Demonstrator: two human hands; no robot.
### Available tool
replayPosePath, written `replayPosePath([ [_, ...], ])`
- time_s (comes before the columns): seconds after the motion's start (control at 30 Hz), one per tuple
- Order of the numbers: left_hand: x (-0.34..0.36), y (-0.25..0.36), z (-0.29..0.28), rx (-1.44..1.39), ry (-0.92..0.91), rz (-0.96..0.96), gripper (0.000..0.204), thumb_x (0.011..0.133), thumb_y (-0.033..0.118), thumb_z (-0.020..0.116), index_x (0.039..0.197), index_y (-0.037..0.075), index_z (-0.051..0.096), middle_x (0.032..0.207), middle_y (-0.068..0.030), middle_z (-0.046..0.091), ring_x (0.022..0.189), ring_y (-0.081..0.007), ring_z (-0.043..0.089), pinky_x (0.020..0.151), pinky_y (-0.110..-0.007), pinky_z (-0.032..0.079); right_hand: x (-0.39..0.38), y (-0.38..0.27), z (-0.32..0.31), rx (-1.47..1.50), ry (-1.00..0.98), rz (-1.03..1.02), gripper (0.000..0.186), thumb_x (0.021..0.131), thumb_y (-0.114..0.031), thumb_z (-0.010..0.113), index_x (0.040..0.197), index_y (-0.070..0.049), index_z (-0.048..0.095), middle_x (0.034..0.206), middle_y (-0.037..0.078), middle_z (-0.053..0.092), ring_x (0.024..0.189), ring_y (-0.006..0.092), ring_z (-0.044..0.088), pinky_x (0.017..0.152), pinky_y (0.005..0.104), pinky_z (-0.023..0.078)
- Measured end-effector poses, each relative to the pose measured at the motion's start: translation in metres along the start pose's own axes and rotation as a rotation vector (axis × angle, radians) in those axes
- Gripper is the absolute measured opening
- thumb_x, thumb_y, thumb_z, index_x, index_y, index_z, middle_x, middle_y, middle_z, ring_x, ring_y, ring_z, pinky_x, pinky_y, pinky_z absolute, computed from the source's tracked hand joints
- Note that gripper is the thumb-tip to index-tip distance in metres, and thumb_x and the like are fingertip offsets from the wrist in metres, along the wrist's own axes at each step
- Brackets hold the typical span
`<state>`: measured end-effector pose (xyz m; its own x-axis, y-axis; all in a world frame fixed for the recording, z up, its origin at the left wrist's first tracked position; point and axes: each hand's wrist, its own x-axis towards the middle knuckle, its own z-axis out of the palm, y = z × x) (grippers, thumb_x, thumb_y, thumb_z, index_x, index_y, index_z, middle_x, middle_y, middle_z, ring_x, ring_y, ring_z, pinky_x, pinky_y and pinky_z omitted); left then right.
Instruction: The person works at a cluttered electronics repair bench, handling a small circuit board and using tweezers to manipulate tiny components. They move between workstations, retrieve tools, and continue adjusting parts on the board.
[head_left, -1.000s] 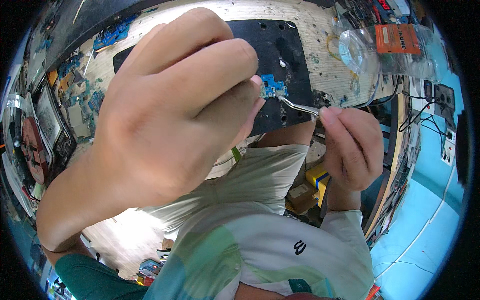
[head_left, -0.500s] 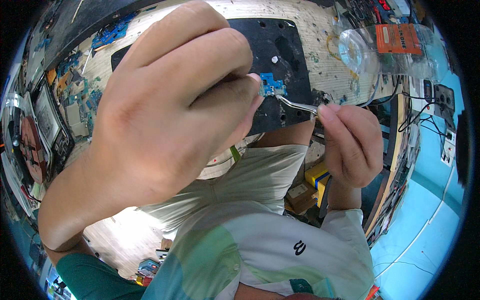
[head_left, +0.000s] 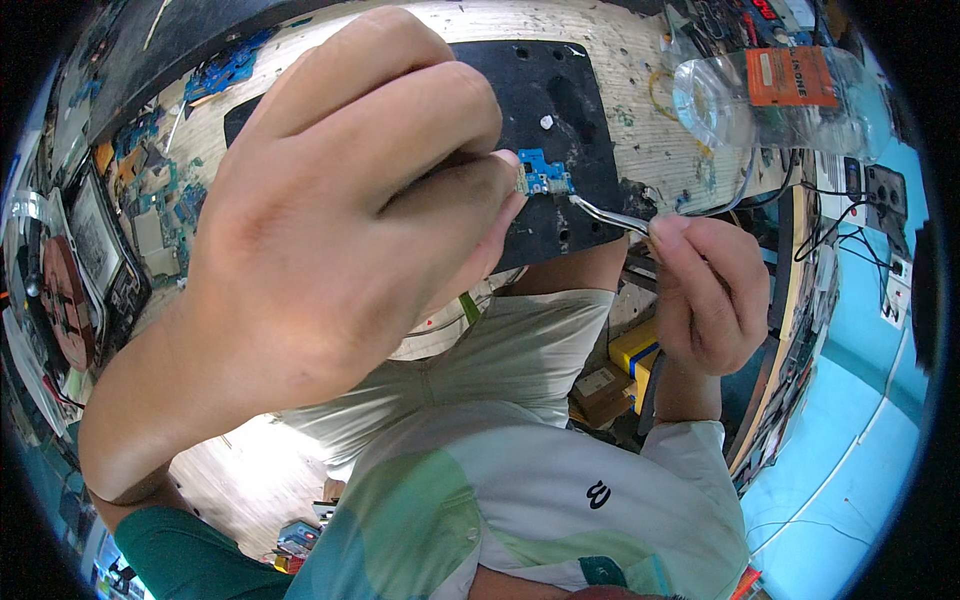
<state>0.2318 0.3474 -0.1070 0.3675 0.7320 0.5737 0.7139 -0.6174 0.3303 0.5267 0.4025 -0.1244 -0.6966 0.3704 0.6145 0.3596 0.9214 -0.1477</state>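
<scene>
My left hand [head_left: 340, 210] is closed, its thumb and fingertips pinching the left end of a small blue circuit board [head_left: 545, 172] above a black mat [head_left: 555, 80]. The back of this hand hides part of the mat and the board's held end. In my right hand [head_left: 712, 290], thumb and fingers grip a pair of curved silver tweezers [head_left: 612, 217]. Their tips lie close to the board's lower right corner; whether they touch it I cannot tell. A small white lump [head_left: 546, 122] sits on the mat beyond the board.
A clear plastic package with an orange label [head_left: 792, 78] lies at the far right of the wooden bench [head_left: 650, 130]. Blue board scraps [head_left: 222, 70] and other circuit parts [head_left: 160, 225] spread along the left. Black cables [head_left: 835, 225] hang at the right, near a blue wall.
The tweezer tips have drawn a little to the right, from the board's lower edge toward its corner. My right hand shifted slightly right with them; my left hand stays nearly in place.
</scene>
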Motion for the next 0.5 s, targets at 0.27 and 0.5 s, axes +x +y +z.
replayPosePath([
  [0.27, 0.0005, 0.0007, -0.0016, 0.007, -0.002, -0.014, 0.033, 0.066, 0.005, 0.088, 0.098, -0.004, 0.082, 0.095, -0.0104, 0.065, 0.093, -0.0320, 0.062, 0.079, -0.041, 0.052, 0.0001, -0.0033, 0.0037, -0.038, 0.004, -0.002, 0.042, 0.072, 0.010, 0.083, 0.113, -0.001, 0.084, 0.106, 0.011, 0.073, 0.087, 0.0257, 0.073, 0.071, 0.0348, 0.058],
  [0.5, 0.0000, 0.0002, -0.0022, -0.005, -0.004, -0.014, 0.033, 0.067, 0.004, 0.088, 0.098, -0.004, 0.082, 0.095, -0.0108, 0.065, 0.093, -0.0320, 0.063, 0.079, -0.040, 0.053, 0.0021, -0.0050, 0.0037, -0.074, 0.002, -0.023, 0.044, 0.072, 0.011, 0.082, 0.114, -0.002, 0.084, 0.107, 0.010, 0.073, 0.087, 0.0255, 0.073, 0.072, 0.0346, 0.059],
])
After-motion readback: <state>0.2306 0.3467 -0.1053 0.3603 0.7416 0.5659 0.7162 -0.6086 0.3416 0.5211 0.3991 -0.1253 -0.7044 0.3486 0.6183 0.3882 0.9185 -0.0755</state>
